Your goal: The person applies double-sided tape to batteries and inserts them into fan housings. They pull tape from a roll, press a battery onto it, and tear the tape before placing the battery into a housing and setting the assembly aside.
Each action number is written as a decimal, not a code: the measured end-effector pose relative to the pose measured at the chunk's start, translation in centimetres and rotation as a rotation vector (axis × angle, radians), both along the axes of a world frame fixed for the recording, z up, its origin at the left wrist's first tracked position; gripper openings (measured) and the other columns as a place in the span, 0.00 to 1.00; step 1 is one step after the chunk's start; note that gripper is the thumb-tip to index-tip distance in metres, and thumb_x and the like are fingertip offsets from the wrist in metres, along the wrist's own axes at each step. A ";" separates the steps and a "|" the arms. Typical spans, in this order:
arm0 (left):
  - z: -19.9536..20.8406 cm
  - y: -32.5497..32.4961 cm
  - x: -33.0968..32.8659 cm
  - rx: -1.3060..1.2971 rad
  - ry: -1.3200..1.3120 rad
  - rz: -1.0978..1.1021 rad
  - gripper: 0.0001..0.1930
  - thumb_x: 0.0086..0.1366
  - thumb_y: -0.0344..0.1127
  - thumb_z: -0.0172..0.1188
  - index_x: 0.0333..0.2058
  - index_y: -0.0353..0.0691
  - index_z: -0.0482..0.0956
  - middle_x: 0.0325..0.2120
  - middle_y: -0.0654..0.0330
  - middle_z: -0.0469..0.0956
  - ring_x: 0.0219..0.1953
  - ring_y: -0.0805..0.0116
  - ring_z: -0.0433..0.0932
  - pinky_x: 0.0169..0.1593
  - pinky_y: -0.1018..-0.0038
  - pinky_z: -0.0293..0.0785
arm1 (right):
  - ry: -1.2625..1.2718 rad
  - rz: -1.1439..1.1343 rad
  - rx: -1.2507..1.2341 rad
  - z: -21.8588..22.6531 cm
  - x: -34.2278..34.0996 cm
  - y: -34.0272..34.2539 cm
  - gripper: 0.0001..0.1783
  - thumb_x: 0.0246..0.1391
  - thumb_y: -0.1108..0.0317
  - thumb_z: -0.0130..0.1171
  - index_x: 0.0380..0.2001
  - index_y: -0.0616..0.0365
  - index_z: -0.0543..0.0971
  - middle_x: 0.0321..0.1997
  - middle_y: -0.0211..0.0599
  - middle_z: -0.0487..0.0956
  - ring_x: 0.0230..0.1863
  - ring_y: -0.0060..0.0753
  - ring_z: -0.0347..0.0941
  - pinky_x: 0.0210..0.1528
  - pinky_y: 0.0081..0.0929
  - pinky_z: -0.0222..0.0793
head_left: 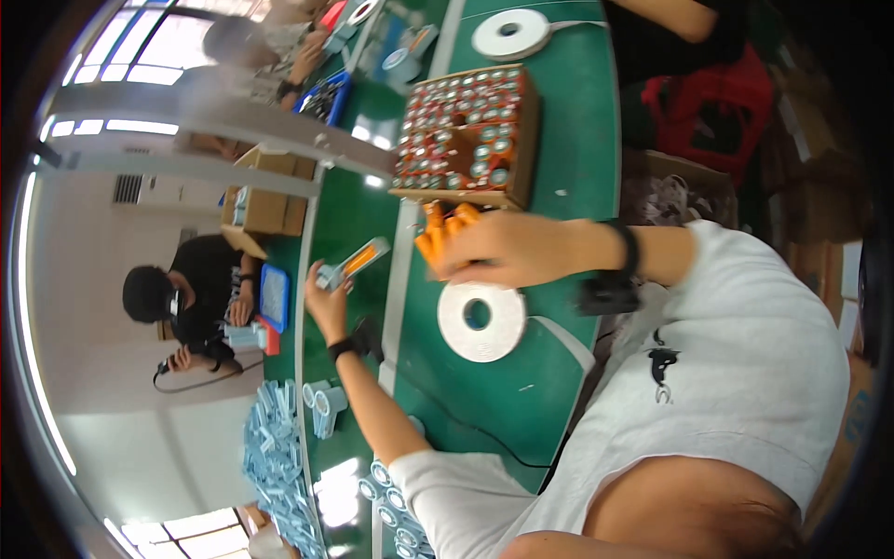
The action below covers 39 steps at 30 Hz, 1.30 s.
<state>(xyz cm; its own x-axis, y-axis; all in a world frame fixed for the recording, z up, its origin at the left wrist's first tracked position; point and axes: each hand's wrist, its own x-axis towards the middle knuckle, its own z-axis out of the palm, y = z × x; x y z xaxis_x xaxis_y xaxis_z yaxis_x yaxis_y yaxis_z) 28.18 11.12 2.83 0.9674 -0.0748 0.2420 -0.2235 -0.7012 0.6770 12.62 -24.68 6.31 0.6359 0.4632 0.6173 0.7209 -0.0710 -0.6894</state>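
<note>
My left hand [328, 296] is closed round a light blue-grey plastic housing [332, 277], held up over the green table. A long orange battery [361, 260] lies in the housing's open channel. My right hand [498, 250], blurred by motion, is curled round several orange batteries [449, 226], which fan out past its fingers toward the cardboard box [533, 140]. That box holds rows of upright batteries with some gaps. Just beside my right hand lies a white roll of tape [456, 321], its loose end trailing off. My fingertips there are partly hidden.
A second white roll [484, 37] lies beyond the box. Across the table [419, 373] a co-worker [200, 289] works by a blue tray [274, 296]. Light blue parts [279, 456] are heaped at the lower left. A red stool [717, 116] stands at upper right. A black cable crosses the table.
</note>
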 end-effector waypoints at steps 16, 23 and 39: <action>0.4 33.6 -11.6 0.735 0.677 0.404 0.52 0.28 0.31 0.70 0.57 0.41 0.53 0.47 0.49 0.66 0.51 0.58 0.64 0.50 0.66 0.64 | -0.084 -0.686 0.114 -9.8 -1.6 -7.7 0.08 0.39 0.83 0.53 0.26 0.61 0.75 0.11 0.30 0.66 0.10 0.22 0.60 0.14 0.19 0.54; 2.8 20.8 -10.5 0.744 0.441 0.401 0.40 0.29 0.39 0.71 0.45 0.30 0.66 0.33 0.49 0.74 0.36 0.56 0.73 0.41 0.68 0.67 | -0.098 -0.714 0.088 -10.4 -2.4 -8.9 0.07 0.39 0.83 0.52 0.25 0.61 0.74 0.12 0.31 0.67 0.11 0.23 0.60 0.15 0.19 0.54; -1.0 -7.6 -28.8 0.501 0.121 0.752 0.37 0.45 0.54 0.63 0.43 0.24 0.66 0.36 0.42 0.72 0.39 0.45 0.70 0.44 0.62 0.65 | 0.326 -0.748 -0.524 -6.1 -0.7 -4.7 0.23 0.48 0.48 0.52 0.26 0.62 0.74 0.21 0.48 0.75 0.27 0.48 0.74 0.27 0.39 0.69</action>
